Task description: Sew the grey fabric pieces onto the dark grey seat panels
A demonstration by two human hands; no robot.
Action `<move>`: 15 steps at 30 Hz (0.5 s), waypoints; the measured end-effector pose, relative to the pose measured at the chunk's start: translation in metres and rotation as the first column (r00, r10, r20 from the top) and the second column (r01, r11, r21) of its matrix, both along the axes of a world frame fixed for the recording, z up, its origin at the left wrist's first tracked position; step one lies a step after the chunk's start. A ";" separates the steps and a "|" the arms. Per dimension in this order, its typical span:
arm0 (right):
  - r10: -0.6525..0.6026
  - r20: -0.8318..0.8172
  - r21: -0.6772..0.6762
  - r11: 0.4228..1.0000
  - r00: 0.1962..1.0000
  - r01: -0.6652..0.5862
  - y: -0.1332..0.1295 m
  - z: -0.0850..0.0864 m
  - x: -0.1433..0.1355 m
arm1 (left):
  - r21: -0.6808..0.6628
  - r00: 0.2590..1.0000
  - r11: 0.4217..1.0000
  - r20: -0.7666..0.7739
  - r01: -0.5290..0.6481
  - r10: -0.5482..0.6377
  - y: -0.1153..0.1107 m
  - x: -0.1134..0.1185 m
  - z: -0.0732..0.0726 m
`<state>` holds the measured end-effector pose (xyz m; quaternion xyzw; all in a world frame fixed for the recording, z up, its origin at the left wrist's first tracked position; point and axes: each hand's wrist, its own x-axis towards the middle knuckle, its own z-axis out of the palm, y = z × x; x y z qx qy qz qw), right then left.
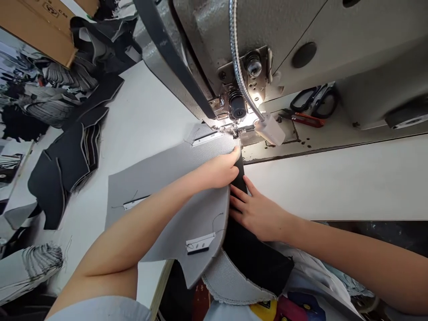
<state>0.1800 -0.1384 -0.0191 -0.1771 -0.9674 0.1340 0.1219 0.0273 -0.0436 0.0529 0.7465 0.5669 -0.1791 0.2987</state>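
A grey padded fabric panel (167,165) lies under the sewing machine's needle area (236,129), its right edge over a black fabric piece (257,258). My left hand (220,171) is closed on the panel's edge just in front of the presser foot, fingers curled; part of its grip is hidden. Lower and to the right, my right hand (259,214) has its fingers stretched out on the black piece, beside the panel's curved edge. White strips with loose threads, one a white label (201,244), are on the panel. A light-grey textured band (230,278) hangs over the table's front edge.
Scissors (316,100) and an orange-red cutter (307,119) lie on the machine bed behind the lamp head (270,130). Stacked dark fabric pieces (72,151) rest at the left. Further back stand a cardboard box (40,29) and more piled fabric (60,98).
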 end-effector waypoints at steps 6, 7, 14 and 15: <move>0.038 0.023 -0.026 0.999 0.999 -0.037 0.010 0.004 0.011 | 0.020 0.987 1.000 -0.163 0.010 -0.007 0.001 0.015 0.007; 0.052 0.021 -0.036 0.998 0.998 -0.051 0.012 0.004 0.013 | 0.029 0.981 0.999 -0.195 0.029 -0.023 0.001 0.017 0.009; 0.197 -0.019 -0.135 0.971 0.980 -0.198 0.033 0.004 0.030 | -0.014 0.937 0.991 -0.324 0.130 -0.128 -0.014 0.022 0.017; 0.208 -0.023 -0.148 0.967 0.978 -0.209 0.035 0.005 0.032 | -0.014 0.935 0.991 -0.328 0.136 -0.133 -0.016 0.021 0.018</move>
